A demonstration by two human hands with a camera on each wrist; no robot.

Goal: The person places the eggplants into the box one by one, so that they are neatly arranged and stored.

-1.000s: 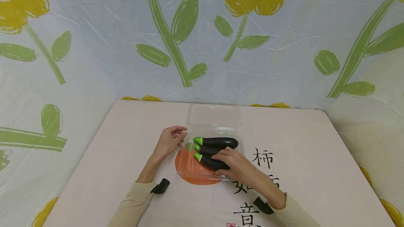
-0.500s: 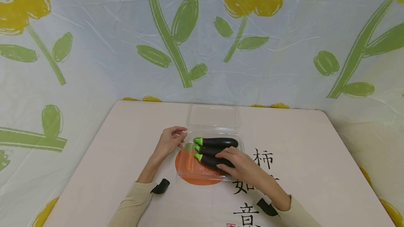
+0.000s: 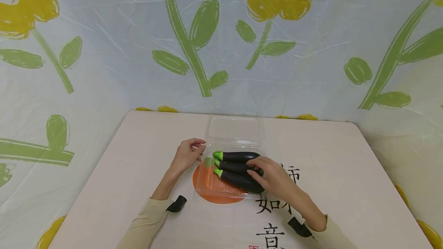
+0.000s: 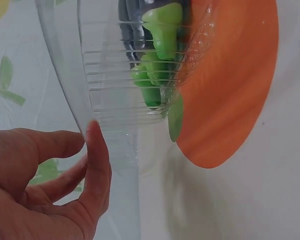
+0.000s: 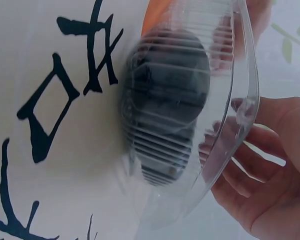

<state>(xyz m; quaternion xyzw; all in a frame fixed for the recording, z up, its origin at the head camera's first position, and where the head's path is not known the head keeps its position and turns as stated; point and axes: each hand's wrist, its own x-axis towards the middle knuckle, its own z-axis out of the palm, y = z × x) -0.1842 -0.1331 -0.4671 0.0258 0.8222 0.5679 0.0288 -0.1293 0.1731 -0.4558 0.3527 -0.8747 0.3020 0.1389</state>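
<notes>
Three dark eggplants with green stems lie side by side in a clear plastic clamshell box (image 3: 207,187): a back eggplant (image 3: 238,156), a middle eggplant (image 3: 232,166) and a front eggplant (image 3: 240,181). Their stems point left. My left hand (image 3: 187,155) pinches the box's rim at its left back corner; the left wrist view has thumb and a finger (image 4: 97,155) meeting there. Over the box's right end is my right hand (image 3: 273,176), fingers loosely bent above the eggplants' fat ends. In the right wrist view, some of its fingers show through the plastic wall, holding no eggplant.
The box's clear lid (image 3: 233,128) lies folded back behind it. Box and lid stand on a pale tabletop (image 3: 145,137) printed with an orange shape (image 3: 221,200) and black characters (image 3: 270,235). A flower-patterned cloth (image 3: 131,49) surrounds the table's back and sides.
My right hand has moved right and off the front eggplant, which has slid a little to the right. The left hand has stayed at the box's rim.
</notes>
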